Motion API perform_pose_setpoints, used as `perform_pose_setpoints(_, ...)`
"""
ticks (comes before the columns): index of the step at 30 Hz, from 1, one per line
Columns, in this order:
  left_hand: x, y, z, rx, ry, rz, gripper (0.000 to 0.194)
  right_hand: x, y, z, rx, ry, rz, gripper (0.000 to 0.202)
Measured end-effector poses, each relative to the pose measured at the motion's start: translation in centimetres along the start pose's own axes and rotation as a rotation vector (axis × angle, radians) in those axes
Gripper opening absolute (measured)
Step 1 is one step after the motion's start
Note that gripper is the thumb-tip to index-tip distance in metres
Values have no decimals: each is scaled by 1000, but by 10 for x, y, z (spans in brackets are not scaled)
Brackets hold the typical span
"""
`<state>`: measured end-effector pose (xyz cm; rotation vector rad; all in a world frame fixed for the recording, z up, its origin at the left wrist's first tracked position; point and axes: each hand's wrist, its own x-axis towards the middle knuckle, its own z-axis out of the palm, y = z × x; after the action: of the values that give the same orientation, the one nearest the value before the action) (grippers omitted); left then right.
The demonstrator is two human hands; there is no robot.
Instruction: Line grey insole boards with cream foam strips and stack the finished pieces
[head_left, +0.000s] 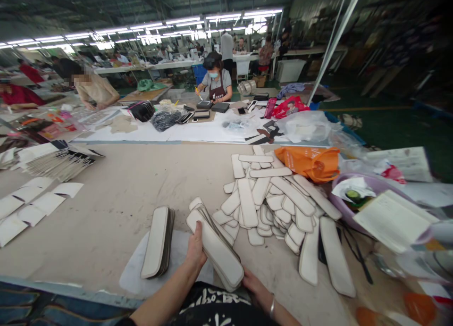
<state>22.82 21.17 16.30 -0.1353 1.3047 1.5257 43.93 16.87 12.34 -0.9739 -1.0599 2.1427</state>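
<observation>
Fluorescent tubes (244, 14) light a factory hall behind a broad desk (116, 184), where a person works at the front edge. The left hand (197, 250) clasps a stack of pale, round-ended strips (215, 248), thumb on top; the right hand (253, 284) touches the stack's lower end, its fingers partly hidden and their grip impossible to judge. White print on the black shirt (198, 312) is too skewed to read. Just left, a second stack (155, 243) lies on a white sheet (131, 264) near the front edge. Loose strips (247, 201) heap toward the desk's right side, beside an orange bag (311, 162) with illegible markings. Farther right, a purple basin (342, 213) holds crumpled white wrapping (345, 188) around something green (353, 194). Beyond the far edge, a co-worker's dark apron (220, 92) bears white lettering, too small to read.
</observation>
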Motion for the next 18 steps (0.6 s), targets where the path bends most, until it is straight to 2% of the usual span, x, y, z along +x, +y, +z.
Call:
perform_pose_setpoints(2, 0, 7, 0, -22, 8, -8, 45, -7, 12, -12, -170, -99, 12, 44)
perform_pose_setpoints(3, -1, 10, 1, -38, 3, -15, 46, -9, 18, -17, -233, -88, 29, 41)
perform_pose_setpoints(4, -1, 12, 2, -56, -9, -22, 46, -11, 22, -20, -282, -30, 43, 38)
perform_pose_setpoints(7, -6, 15, 6, -105, -70, -45, 49, -11, 20, -22, -394, 251, 28, 40)
perform_pose_setpoints(9, -10, 15, 9, -121, -115, -74, 50, -8, 8, -16, -455, 343, -32, 40)
perform_pose_setpoints(14, -19, 12, 16, -140, -213, -150, 52, 5, -37, 11, -541, 261, -226, 27)
perform_pose_setpoints(18, -22, 12, 19, -148, -190, -149, 54, 11, -56, 27, -551, 241, -268, 25)
